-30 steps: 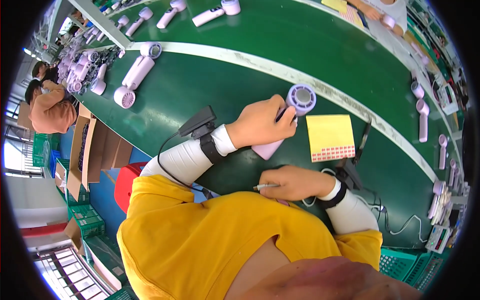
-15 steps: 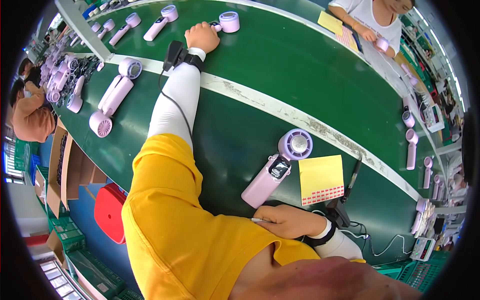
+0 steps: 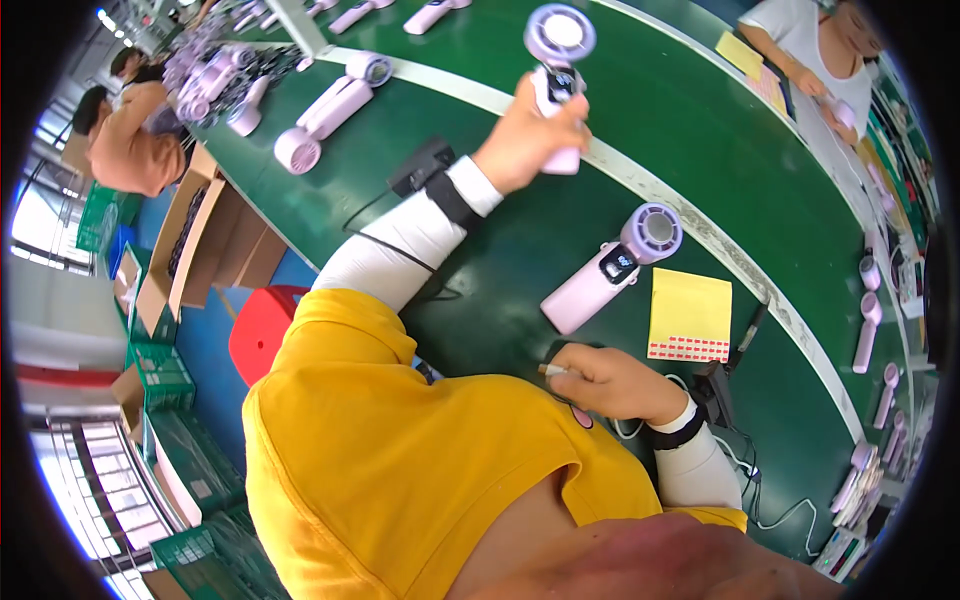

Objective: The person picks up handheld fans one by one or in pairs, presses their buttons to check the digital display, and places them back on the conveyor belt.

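Observation:
A lilac handheld fan [image 3: 562, 90] is gripped by its handle in my left hand [image 3: 525, 140], held up over the white rail with its round head upward and its small display lit. Another lilac handheld fan [image 3: 590, 290] lies on the green table in front of me, its display lit too. Near the table's front edge, my right hand [image 3: 625, 385] is closed on the white cable plug [image 3: 551, 369], just below that fan's handle end. Part of its white cable runs under the wrist.
Beside the lying fan is a yellow sticker pad [image 3: 690, 310] with red marks; a black pen [image 3: 752, 330] lies right of it. Folded fans [image 3: 335, 108] rest at left. A white rail [image 3: 640, 185] borders the belt. Across it sits a co-worker [image 3: 815, 60]. A red stool [image 3: 262, 335] stands at left.
My left hand has come back from the far belt, bringing a fan with it. The lying fan's display now shows lit. The whole view has shifted.

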